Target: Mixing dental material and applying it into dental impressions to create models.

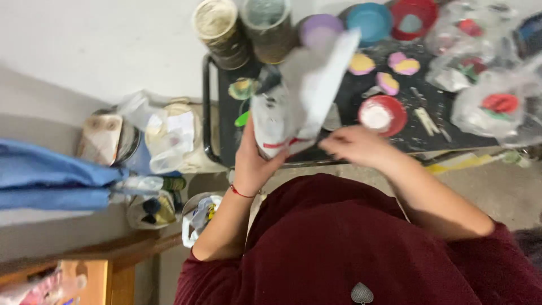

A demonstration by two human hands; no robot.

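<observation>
A black surface (350, 107) against a pale wall carries coloured bowls and tins. Over its near edge the left hand (251, 161) grips a white bag (293, 107), fingers wrapped around its base. The right hand (358, 146) is just beside it, fingers curled, blurred. A red bowl (383, 114) sits near.

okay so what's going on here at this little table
A person in a dark red top stands over a black tray table. Their left hand grips a white bag from below, while the right hand rests just beside it near a red bowl of white powder. Coloured bowls, tins and plastic-wrapped items crowd the tray.
</observation>
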